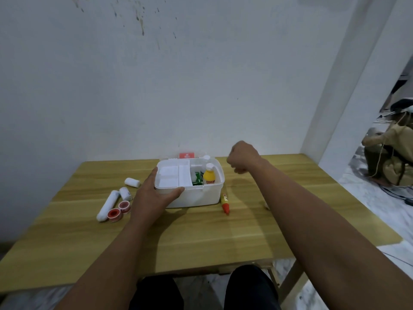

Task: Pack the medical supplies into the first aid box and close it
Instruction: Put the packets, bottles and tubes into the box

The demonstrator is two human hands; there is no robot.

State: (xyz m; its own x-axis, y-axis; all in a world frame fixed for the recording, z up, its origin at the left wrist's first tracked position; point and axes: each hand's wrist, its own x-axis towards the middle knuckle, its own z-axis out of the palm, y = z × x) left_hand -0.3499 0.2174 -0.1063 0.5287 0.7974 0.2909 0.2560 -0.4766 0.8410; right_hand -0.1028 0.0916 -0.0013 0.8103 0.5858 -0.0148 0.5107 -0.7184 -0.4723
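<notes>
Fingers of my left hand (154, 193) wrap the near left corner of the first aid box (196, 196), thumb along its front rim, holding it in place. My right hand (242, 158) hangs in the air just right of the box, curled into a loose fist – I cannot tell if anything small is inside it.

The box sits in the middle of the wooden table (201, 238), open on top. It is white plastic and looks light and stiff, so it may slide if I let go. A white tray (173, 175) fills its left part. A yellow bottle (209, 176) stands in the right part beside a green pack (197, 179).

Still outside: 3 white bandage rolls (107, 204) and 2 red tape rolls (115, 214) on the left – soft and light, easy to pinch around the middle. An orange-tipped tube (225, 202) lies by the front right corner. It looks smooth, so I would grab its body.
</notes>
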